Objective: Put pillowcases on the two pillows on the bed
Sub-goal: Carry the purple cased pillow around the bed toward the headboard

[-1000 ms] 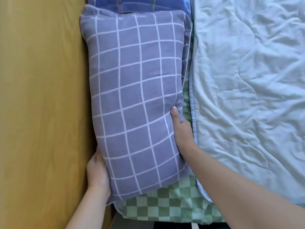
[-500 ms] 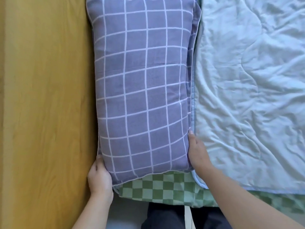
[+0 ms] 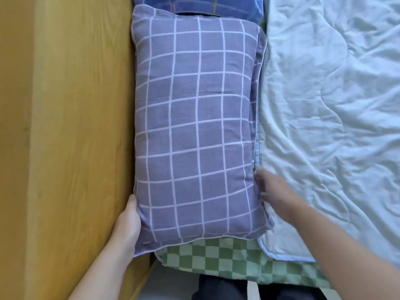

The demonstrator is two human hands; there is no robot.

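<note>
A pillow in a purple case with a white grid [image 3: 194, 131] lies lengthwise on the bed, against the wooden headboard. Beyond its far end shows part of a second pillow in a blue patterned case [image 3: 201, 6]. My left hand [image 3: 127, 224] holds the purple pillow's near left corner, fingers tucked out of sight behind its edge. My right hand [image 3: 275, 191] lies blurred at the pillow's near right side, fingers in the gap between pillow and quilt; its grip is not visible.
A yellow wooden headboard [image 3: 71, 126] runs along the left. A pale blue-green quilt [image 3: 335, 105] covers the bed on the right. A green checkered sheet [image 3: 216, 258] shows at the near edge, with my dark trousers [image 3: 220, 289] below it.
The pillow has slid back toward me, so the blue pillow beyond it shows again. My right hand moved slightly away from the pillow's edge onto the quilt side and is blurred.
</note>
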